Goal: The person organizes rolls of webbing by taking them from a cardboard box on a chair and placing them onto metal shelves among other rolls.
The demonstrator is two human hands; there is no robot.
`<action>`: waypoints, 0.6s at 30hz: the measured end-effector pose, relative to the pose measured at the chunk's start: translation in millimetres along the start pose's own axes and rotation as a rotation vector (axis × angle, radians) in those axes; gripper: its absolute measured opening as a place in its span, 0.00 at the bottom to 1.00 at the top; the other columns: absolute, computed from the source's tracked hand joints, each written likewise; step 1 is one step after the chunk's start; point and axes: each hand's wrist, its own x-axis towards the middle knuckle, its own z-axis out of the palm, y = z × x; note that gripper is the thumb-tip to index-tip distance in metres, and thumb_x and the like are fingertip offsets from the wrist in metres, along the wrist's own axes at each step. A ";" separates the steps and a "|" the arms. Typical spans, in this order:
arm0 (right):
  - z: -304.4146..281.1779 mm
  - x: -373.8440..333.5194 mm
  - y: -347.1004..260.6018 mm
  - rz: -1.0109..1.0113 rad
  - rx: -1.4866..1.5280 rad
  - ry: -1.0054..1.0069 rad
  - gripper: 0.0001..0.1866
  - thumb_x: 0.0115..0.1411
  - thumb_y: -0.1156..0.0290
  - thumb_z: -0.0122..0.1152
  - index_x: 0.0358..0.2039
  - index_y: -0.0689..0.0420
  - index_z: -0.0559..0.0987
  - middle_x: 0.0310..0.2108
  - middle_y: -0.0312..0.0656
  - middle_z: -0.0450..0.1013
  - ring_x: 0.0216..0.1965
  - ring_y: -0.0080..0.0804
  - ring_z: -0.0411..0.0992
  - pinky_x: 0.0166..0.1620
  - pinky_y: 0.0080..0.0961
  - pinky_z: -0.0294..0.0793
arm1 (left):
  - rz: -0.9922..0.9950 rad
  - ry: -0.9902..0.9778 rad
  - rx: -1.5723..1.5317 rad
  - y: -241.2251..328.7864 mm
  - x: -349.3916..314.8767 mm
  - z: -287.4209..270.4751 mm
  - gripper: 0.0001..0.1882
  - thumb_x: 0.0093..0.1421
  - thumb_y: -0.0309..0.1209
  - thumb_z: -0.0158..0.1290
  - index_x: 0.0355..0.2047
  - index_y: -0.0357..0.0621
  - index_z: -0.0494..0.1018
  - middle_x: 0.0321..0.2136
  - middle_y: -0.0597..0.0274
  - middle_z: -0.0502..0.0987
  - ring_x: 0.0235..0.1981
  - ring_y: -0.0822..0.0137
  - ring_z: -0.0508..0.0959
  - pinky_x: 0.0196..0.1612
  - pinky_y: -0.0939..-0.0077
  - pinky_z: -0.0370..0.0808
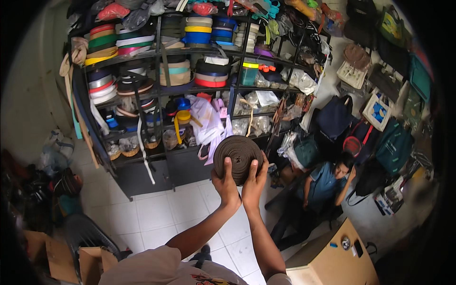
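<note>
Left hand [228, 191] and right hand [253, 189] are clamping a dark brown strap roll [238, 151], thumbs pressing its face, holding it up in front of the black shelving [190, 167]. Most fingers are hiding behind it, so I'm not really seeing how they're curling.

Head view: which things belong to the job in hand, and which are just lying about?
In hand:
- dark brown roll, held between both hands
- left hand
- right hand

Just lying about:
- other rolls on the black shelf
- hanging navy bag
- black chair
- cardboard box
- table
</note>
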 end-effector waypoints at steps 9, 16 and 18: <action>-34.8 182.1 108.8 -0.049 -0.066 -0.171 0.52 0.52 0.68 0.68 0.68 0.62 0.43 0.67 0.56 0.46 0.67 0.45 0.49 0.66 0.35 0.48 | -0.088 -0.135 -0.002 -124.0 136.9 134.7 0.32 0.59 0.44 0.59 0.53 0.35 0.61 0.48 0.53 0.70 0.49 0.64 0.70 0.52 0.70 0.68; -117.8 345.9 206.1 -0.170 -0.090 -0.200 0.67 0.33 0.79 0.77 0.68 0.60 0.39 0.64 0.55 0.50 0.63 0.43 0.56 0.64 0.34 0.56 | -0.264 -0.485 0.087 -234.6 198.7 257.2 0.41 0.57 0.48 0.58 0.58 0.37 0.49 0.54 0.48 0.62 0.53 0.60 0.67 0.55 0.69 0.65; -123.4 393.5 224.0 -0.194 -0.033 -0.170 0.68 0.30 0.79 0.79 0.67 0.62 0.41 0.62 0.55 0.53 0.61 0.42 0.58 0.63 0.34 0.57 | -0.256 -0.570 0.105 -264.8 222.5 291.4 0.41 0.58 0.48 0.57 0.59 0.38 0.47 0.54 0.48 0.62 0.55 0.60 0.65 0.57 0.69 0.62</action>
